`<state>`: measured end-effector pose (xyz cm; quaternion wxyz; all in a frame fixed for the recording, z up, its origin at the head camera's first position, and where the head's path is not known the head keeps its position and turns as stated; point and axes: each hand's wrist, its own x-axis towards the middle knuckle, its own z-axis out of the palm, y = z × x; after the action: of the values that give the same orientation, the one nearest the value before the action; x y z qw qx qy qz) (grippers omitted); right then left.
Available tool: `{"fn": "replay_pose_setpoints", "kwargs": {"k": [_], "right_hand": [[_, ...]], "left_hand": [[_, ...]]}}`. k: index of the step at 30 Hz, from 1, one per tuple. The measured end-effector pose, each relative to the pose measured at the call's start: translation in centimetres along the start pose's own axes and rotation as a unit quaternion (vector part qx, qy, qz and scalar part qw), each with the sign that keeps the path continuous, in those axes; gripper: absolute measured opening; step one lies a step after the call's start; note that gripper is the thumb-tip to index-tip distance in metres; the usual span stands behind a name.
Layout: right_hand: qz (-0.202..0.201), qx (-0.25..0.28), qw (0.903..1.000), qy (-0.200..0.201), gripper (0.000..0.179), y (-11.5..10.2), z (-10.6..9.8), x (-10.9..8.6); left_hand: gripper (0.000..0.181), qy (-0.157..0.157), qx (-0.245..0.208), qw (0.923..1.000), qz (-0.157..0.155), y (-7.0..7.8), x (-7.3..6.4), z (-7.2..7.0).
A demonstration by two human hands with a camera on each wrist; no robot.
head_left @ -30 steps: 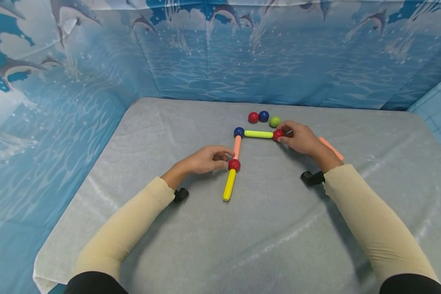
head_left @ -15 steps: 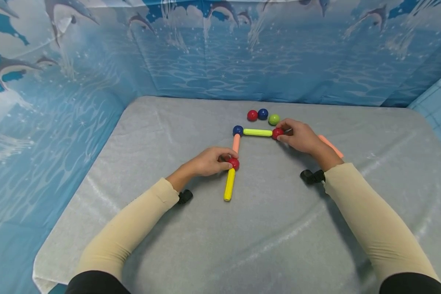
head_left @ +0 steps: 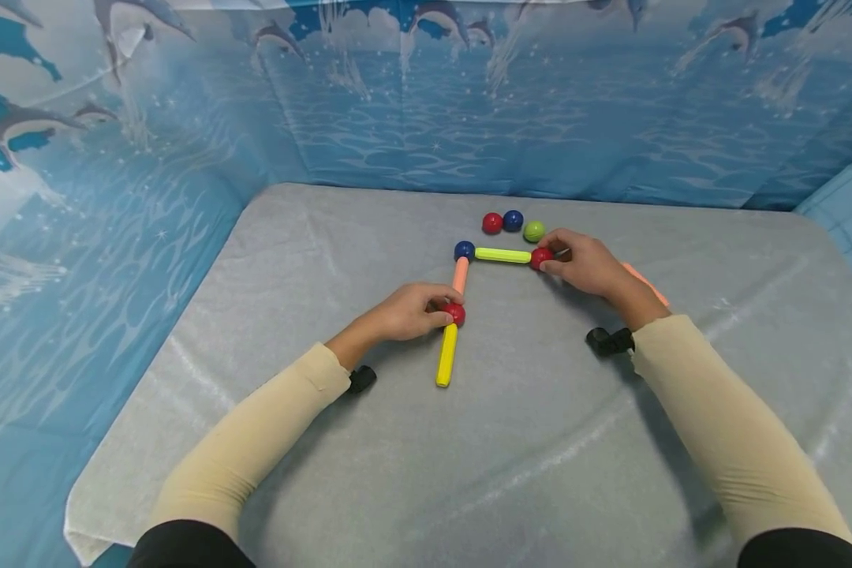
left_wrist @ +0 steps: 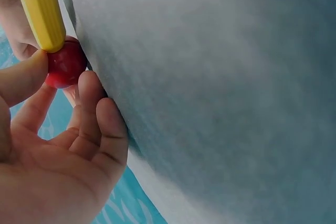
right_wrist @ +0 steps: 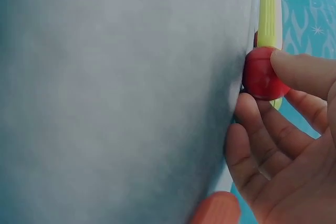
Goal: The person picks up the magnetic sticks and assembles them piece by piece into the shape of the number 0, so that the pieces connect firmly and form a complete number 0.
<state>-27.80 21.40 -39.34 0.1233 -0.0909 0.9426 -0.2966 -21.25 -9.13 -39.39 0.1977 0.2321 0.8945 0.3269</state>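
Observation:
Sticks and balls form a joined chain on the cloth. My left hand (head_left: 413, 311) pinches a red ball (left_wrist: 66, 65) between thumb and fingers; a yellow stick (head_left: 446, 356) points from that ball toward me. On the ball's far side an orange stick (head_left: 461, 276) runs up to a blue ball (head_left: 465, 251). From there a yellow-green stick (head_left: 502, 255) leads right to a second red ball (right_wrist: 263, 74). That ball is pinched by my right hand (head_left: 581, 264), thumb on one side and fingers on the other.
Behind the chain lie a loose red ball (head_left: 492, 223), a blue ball (head_left: 513, 220) and a green ball (head_left: 534, 231). A loose orange stick (head_left: 644, 282) is partly hidden by my right wrist. Grey cloth (head_left: 525, 442) covers the table, with a blue dolphin-print curtain (head_left: 426, 118) behind.
My left hand has moved slightly right, from beside the near red ball to pinching it. The right hand keeps its pinch on the other red ball.

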Motion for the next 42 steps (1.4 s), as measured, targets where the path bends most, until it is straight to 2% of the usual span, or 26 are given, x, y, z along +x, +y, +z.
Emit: {"fn": "replay_pose_setpoints", "kwargs": {"k": [4,6,11,14,19,23,26,36,42], "right_hand": [[-0.012,-0.012,0.9998,-0.010,0.037,-0.1,-0.7,0.2],[-0.021,-0.017,0.9996,0.000,0.036,-0.2,-1.2,0.3],[-0.050,-0.036,0.9953,0.075,0.036,-1.3,-2.0,1.5],[-0.054,-0.057,0.9920,0.099,0.037,-2.5,-2.0,2.8],[-0.054,-0.093,0.9906,0.084,0.041,-4.5,-1.2,5.0],[-0.083,-0.162,0.9810,0.066,0.044,-5.4,-0.3,6.2],[-0.092,-0.195,0.9747,0.058,0.046,-5.6,0.3,6.7],[-0.102,-0.253,0.9601,0.062,0.046,-6.3,1.5,7.6],[-0.104,-0.261,0.9572,0.071,0.041,-6.4,1.9,7.8]], "left_hand": [[0.032,-0.004,-0.005,1.0000,0.001,0.0,0.1,0.0],[0.032,-0.005,-0.006,1.0000,0.000,0.0,0.1,0.0],[0.032,-0.004,-0.007,1.0000,-0.003,0.0,0.1,0.0],[0.032,-0.005,-0.009,0.9999,-0.005,-0.1,0.0,0.0],[0.033,-0.007,-0.016,0.9998,-0.012,-0.1,-0.1,0.0],[0.033,-0.006,-0.016,0.9997,-0.017,-0.1,-0.2,-0.1],[0.033,-0.006,-0.012,0.9998,-0.017,0.1,-0.1,-0.1],[0.032,-0.008,-0.015,0.9997,-0.015,0.1,-0.2,-0.2],[0.033,-0.010,-0.020,0.9996,-0.016,0.2,-0.1,-0.1]]}}
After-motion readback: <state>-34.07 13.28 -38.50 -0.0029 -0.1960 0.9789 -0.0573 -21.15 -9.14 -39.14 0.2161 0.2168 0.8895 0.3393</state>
